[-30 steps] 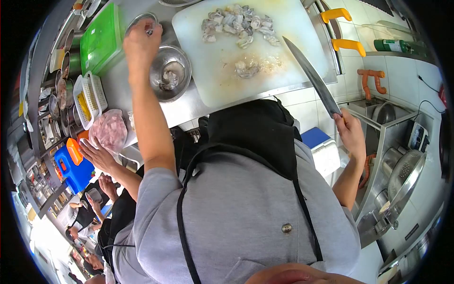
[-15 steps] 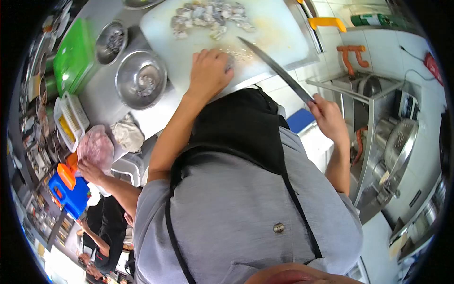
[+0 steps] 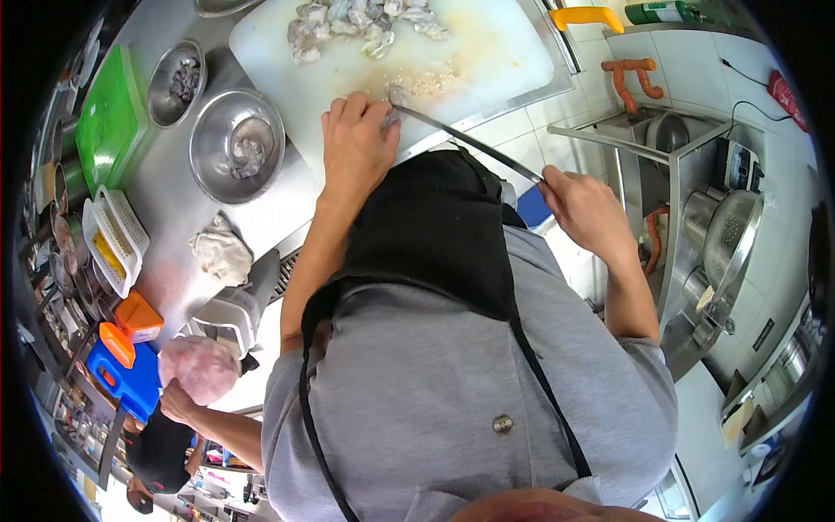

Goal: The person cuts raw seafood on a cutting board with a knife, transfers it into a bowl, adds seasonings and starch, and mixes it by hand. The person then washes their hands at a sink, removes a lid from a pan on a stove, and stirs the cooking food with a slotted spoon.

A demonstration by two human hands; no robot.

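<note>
On the white cutting board (image 3: 487, 52), near its front edge, my left hand (image 3: 358, 139) presses with curled fingers on a small greyish shrimp piece (image 3: 397, 94). My right hand (image 3: 581, 207) grips the handle of a long knife (image 3: 478, 146), whose tip reaches the piece beside my left fingers. A pile of greyish shrimp pieces (image 3: 361, 22) lies farther back on the board. Left of the board, one steel bowl (image 3: 202, 143) holds a few pieces, and a smaller steel bowl (image 3: 161, 104) holds dark bits.
A crumpled cloth (image 3: 222, 250), white baskets (image 3: 117, 239) and a green-lidded container (image 3: 113, 113) are on the counter at left. A co-worker's hand (image 3: 178, 402) holds a bag of pink meat (image 3: 198, 370) at lower left. A steel rack with a colander (image 3: 731, 239) stands at right.
My left hand has come from the small bowl to the board. The knife has moved left, its tip now at the piece. The co-worker's bag has shifted off the counter toward the lower left.
</note>
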